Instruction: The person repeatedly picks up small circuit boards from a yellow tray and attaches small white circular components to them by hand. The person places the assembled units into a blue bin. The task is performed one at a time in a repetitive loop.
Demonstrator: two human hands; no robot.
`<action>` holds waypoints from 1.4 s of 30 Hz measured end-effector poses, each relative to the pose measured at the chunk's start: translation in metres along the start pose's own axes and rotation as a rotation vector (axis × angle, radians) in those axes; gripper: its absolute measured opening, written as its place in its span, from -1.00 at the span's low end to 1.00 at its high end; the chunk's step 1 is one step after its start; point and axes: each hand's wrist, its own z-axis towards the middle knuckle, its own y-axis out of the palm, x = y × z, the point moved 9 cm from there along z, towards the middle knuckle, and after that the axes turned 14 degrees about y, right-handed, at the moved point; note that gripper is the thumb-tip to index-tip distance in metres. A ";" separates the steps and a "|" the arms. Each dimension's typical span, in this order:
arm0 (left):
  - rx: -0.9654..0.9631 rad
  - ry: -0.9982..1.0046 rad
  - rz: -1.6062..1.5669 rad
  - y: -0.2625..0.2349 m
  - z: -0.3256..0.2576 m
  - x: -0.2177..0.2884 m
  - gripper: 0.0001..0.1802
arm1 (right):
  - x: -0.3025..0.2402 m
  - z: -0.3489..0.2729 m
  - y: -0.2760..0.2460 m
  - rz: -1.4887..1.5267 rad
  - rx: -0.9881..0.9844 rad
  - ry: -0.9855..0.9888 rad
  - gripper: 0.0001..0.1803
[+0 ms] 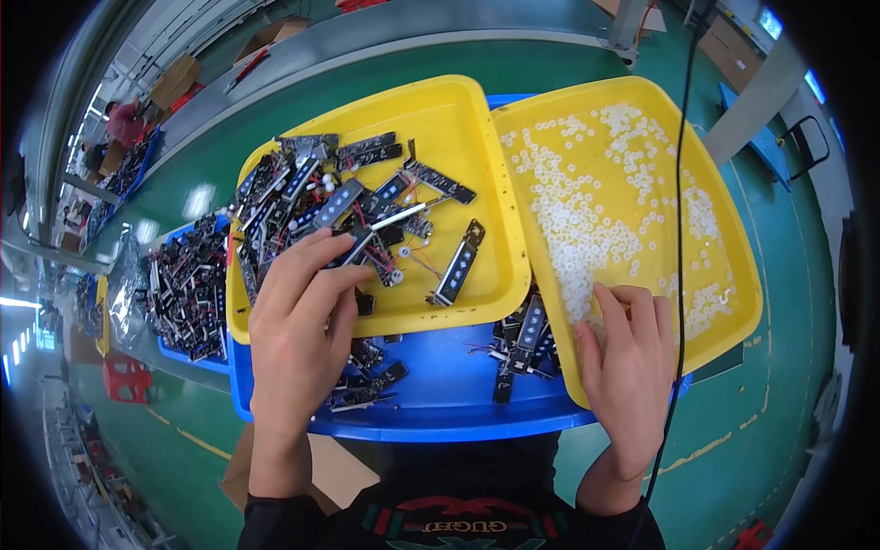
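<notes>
My left hand (302, 316) reaches over the left yellow tray (500, 266). Its thumb and index finger close around the near end of a narrow dark circuit board with a whitish bar (399, 216). Beneath and around those fingers lie jumbled circuit boards (275, 188), some with thin wires. One separate board with a row of light squares (458, 264) rests toward the tray's right side. In the right yellow tray (747, 284), small white rings (573, 225) are scattered. My right hand (632, 367) is at their near-left edge, thumb and index tips apart; no held piece shows.
Both yellow trays rest over a blue bin (458, 417), where more boards (527, 335) lie. Another heap of boards (188, 293) fills a blue container at left. A black cable (679, 229) hangs across the right tray. A red stool (126, 378) stands on the green floor.
</notes>
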 end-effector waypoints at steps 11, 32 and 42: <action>-0.095 -0.031 0.123 -0.009 -0.022 -0.005 -0.78 | 0.001 0.000 0.010 0.029 -0.069 0.004 -0.73; -0.527 0.285 -0.328 0.116 -0.037 0.087 -0.72 | 0.003 0.001 -0.004 0.159 0.035 -0.034 -0.82; -0.430 0.128 -0.639 0.097 -0.029 0.076 -0.77 | 0.008 0.002 -0.010 0.170 0.127 0.014 -0.85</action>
